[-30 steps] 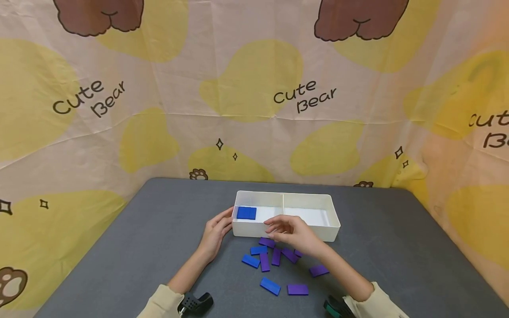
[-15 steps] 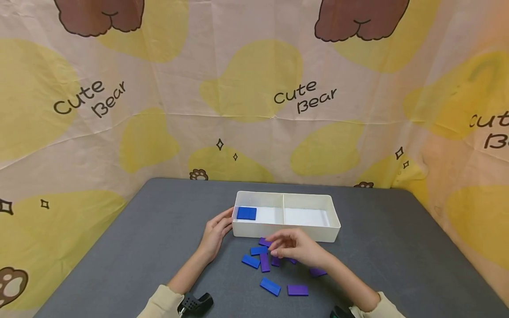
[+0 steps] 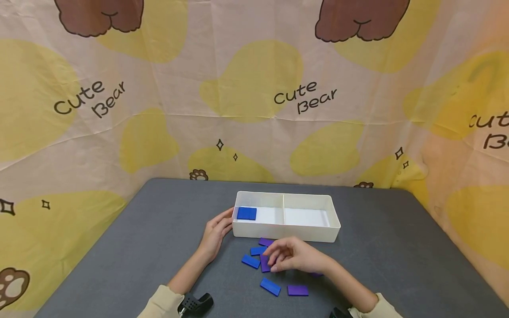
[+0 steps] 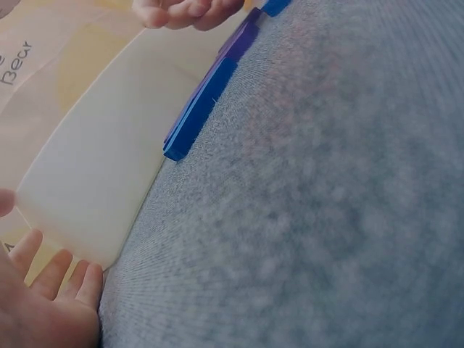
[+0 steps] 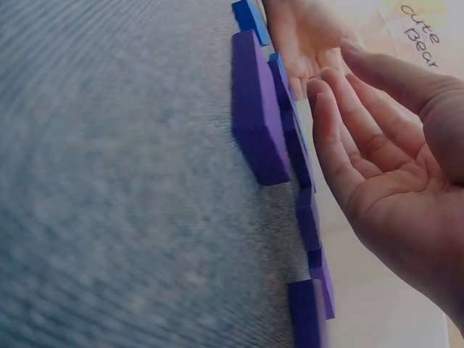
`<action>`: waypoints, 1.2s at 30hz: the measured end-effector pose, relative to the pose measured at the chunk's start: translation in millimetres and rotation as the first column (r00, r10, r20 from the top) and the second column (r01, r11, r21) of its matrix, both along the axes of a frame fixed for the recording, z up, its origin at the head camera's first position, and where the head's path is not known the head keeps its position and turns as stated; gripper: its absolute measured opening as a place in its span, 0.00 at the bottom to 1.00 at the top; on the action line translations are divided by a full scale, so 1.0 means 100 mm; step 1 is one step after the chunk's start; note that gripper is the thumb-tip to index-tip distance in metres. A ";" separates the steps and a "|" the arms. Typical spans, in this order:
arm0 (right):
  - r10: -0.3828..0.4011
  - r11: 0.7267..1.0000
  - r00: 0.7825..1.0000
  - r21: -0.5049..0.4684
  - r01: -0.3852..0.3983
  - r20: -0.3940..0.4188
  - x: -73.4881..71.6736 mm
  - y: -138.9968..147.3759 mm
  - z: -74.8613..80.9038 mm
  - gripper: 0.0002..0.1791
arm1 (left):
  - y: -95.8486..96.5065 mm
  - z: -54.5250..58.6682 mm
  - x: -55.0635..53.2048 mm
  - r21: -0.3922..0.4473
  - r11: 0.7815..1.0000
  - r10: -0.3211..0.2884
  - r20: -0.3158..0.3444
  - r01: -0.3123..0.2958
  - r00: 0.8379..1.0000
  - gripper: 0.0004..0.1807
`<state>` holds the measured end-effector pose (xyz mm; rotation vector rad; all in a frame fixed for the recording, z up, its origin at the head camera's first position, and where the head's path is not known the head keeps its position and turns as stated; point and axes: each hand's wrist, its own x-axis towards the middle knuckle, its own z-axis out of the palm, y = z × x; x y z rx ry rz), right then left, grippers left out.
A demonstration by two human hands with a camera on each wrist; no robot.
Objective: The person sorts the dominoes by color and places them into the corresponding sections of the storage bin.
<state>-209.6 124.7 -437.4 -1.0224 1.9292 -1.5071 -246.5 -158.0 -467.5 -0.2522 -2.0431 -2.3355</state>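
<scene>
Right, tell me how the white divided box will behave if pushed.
The white divided box is probably stiff: its walls stand straight. Low and wide on the table, it seems likelier to slide than tip. The blue blocks inside cover only part of one compartment, so they might shift.

Cream sleeves (image 3: pixel 160 304), black wrist devices (image 3: pixel 195 304)

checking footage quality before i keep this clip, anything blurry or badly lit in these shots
Head view: blocks fairly sharp and evenly lit, orange tint on the cloth at far right; left wrist view: tilted, table soft and grainy; right wrist view: tilted, table blurred at left, pale washed-out background behind the right hand.
</scene>
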 end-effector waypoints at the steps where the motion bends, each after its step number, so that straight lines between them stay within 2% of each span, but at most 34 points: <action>1: 0.016 1.000 1.000 0.002 -0.016 0.011 0.00 0.00 0.00 0.20 | 0.00 0.00 0.00 -0.003 1.000 -0.001 -0.003 0.001 1.000 0.27; 7: 0.101 0.995 0.989 0.016 -0.103 0.107 0.01 0.00 -0.04 0.20 | 0.00 0.00 0.02 -0.014 1.000 -0.003 -0.018 0.003 1.000 0.27; 11: 0.158 0.986 0.978 0.029 -0.163 0.138 0.01 0.00 -0.06 0.21 | 0.00 0.00 0.01 0.004 1.000 0.004 -0.006 -0.004 1.000 0.27; 16: 0.201 0.975 0.970 0.066 -0.212 0.137 0.00 0.00 -0.06 0.21 | 0.00 -0.01 0.01 0.017 1.000 0.006 0.001 -0.006 1.000 0.27; 24: 0.217 0.962 0.969 0.144 -0.233 0.116 0.00 0.00 -0.06 0.24 | 0.00 -0.01 0.01 -0.003 1.000 0.006 0.005 -0.006 1.000 0.27; 36: 0.230 0.957 0.971 0.169 -0.237 0.060 0.01 -0.02 -0.03 0.24 | 0.00 0.01 0.03 -0.014 1.000 -0.001 -0.012 0.001 1.000 0.27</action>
